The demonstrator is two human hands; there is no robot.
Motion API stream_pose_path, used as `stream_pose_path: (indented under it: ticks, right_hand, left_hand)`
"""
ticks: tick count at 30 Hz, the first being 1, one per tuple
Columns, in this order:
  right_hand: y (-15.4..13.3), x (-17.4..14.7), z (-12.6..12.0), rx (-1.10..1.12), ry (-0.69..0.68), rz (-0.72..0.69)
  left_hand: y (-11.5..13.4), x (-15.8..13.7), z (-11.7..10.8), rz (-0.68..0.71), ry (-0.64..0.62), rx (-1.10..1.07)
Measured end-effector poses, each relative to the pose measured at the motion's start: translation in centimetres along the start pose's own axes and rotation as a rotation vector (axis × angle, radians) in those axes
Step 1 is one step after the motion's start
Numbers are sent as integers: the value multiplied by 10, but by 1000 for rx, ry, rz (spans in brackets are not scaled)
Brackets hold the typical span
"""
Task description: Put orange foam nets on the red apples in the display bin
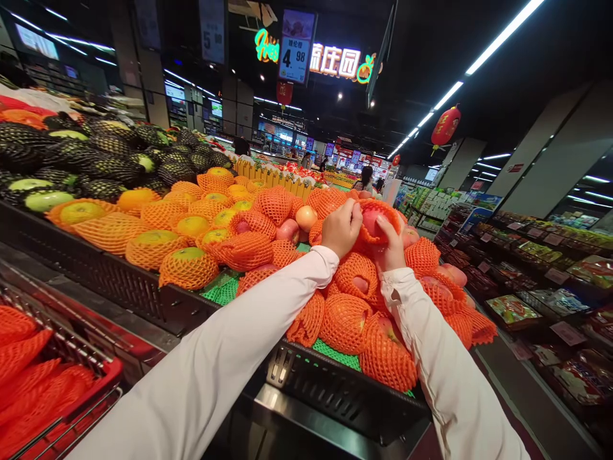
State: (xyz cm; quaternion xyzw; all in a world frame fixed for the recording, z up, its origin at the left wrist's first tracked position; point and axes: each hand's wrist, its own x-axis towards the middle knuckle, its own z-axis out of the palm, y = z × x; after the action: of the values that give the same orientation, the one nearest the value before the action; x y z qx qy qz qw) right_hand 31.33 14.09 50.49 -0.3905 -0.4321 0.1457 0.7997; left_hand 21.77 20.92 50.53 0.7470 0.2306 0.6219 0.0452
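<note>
Both hands grip one red apple [375, 220] in its orange foam net: the left hand [341, 227] pinches the net's upper edge, the right hand [393, 246] cups it from below, above the heap. Roughly a dozen netted apples [357, 276] crowd the black perforated crate [335, 390], up to its front rim. Leftward lie netted yellow fruit [188, 267]; one red basket [71, 383] sits at the lower left.

two hands [341, 227], one red basket [71, 377]
</note>
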Motion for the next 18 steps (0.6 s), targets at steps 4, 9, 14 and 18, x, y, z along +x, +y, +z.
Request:
stream_pose_path:
  ticks: [4,9,14,18]
  right_hand:
    - [-5,-3,1,-55,22,-20]
    - [-7,2,-1,-150,163,-93]
    - [-6,4,-1,-216,218,-203]
    - [-5,5,-3,-243,243,-194]
  left_hand:
    - [0,1,0,-22,6,15]
    - [2,-2,0,56,-43,83]
    - [3,-4,-2,221,-44,119]
    - [7,-4,-5,331,-113,111]
